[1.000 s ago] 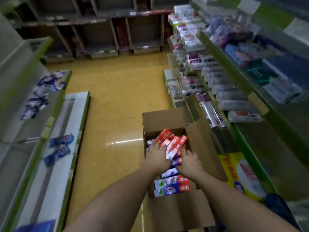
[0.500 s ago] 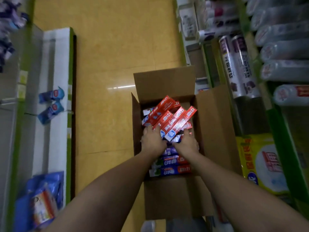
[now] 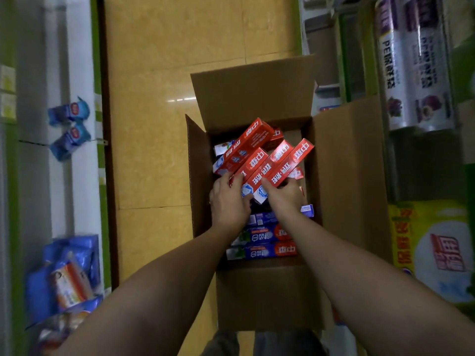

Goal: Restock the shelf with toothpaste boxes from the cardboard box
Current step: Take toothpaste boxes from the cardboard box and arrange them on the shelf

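Note:
An open cardboard box [image 3: 347,176] stands on the yellow floor between two shelf rows. Inside lie several red toothpaste boxes [image 3: 259,155], stacked askew, and blue toothpaste boxes [image 3: 262,244] near my side. My left hand [image 3: 228,201] grips the near ends of the red boxes from the left, thumb on top. My right hand [image 3: 284,196] grips the same bundle from the right. The red boxes are tilted, their far ends raised toward the box's back flap.
The right shelf [image 3: 359,73] holds wrapped rolls [image 3: 416,68] and a yellow-green packet [image 3: 431,253]. The left low shelf [image 3: 77,176] carries blue packets [image 3: 69,127] and a blue bag [image 3: 64,276]. The yellow floor [image 3: 167,60] runs between the shelves.
My head has tipped down, so the box fills more of the view. Both hands stay on the red boxes, which have shifted slightly within the box.

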Available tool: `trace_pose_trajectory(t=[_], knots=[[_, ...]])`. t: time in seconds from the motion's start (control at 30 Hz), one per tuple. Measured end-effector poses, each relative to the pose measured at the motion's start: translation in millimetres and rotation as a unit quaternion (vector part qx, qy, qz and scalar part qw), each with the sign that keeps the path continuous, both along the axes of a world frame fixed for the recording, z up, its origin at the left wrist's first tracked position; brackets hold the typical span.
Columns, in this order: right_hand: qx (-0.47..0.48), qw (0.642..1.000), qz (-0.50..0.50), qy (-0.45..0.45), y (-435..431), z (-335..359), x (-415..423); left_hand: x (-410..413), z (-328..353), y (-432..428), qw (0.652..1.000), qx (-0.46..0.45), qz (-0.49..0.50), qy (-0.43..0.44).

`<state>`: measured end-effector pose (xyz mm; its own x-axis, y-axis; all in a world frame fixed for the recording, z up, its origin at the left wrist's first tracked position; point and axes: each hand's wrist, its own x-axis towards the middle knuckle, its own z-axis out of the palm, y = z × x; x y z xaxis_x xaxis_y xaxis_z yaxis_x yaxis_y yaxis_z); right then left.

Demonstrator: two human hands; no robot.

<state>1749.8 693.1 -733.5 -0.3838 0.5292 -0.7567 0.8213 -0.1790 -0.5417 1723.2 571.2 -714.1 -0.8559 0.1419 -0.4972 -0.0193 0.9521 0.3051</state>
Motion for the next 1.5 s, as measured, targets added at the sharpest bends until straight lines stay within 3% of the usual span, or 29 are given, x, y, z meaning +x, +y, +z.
trace_pose_trajectory(t=[0.27, 0.43, 0.53, 0.67, 0.77, 0.93, 1.1, 1.33, 1.5], knots=[[-0.055, 0.995, -0.08, 0.012, -3.3, -6.0, 13.5, 11.6, 2.7, 4.6, 0.995, -0.04, -0.088, 0.03], [-0.01, 0.999, -0.051, -0.002, -5.1, -8.0, 16.2, 8.4, 5.5, -1.4, 0.991, -0.049, -0.114, 0.043], [-0.031, 0.998, -0.044, -0.012, -5.2, -9.2, 14.2, 9.0, 4.0, -2.3, 0.991, -0.031, -0.124, 0.042], [-0.085, 0.992, -0.087, -0.008, -6.9, -10.7, 13.6, 16.6, 0.4, -1.7, 0.996, 0.013, -0.087, 0.016], [-0.131, 0.978, -0.158, 0.024, -13.0, -7.3, 15.4, 24.3, -2.0, 9.7, 0.997, 0.073, 0.03, -0.01], [-0.119, 0.969, -0.212, 0.053, -23.5, -0.9, 17.0, 28.8, 9.4, 39.7, 0.953, 0.167, 0.231, -0.1], [-0.161, 0.949, -0.259, 0.074, -6.5, 11.0, 18.9, 14.4, 4.9, 41.6, 0.845, 0.251, 0.381, -0.279], [-0.204, 0.949, -0.237, 0.044, 15.9, 33.7, 30.0, -6.3, 32.1, 41.7, 0.798, 0.266, 0.346, -0.415], [-0.244, 0.932, -0.254, 0.079, 17.0, 59.5, 39.1, -3.9, 66.4, 31.5, 0.766, 0.312, 0.363, -0.429]])
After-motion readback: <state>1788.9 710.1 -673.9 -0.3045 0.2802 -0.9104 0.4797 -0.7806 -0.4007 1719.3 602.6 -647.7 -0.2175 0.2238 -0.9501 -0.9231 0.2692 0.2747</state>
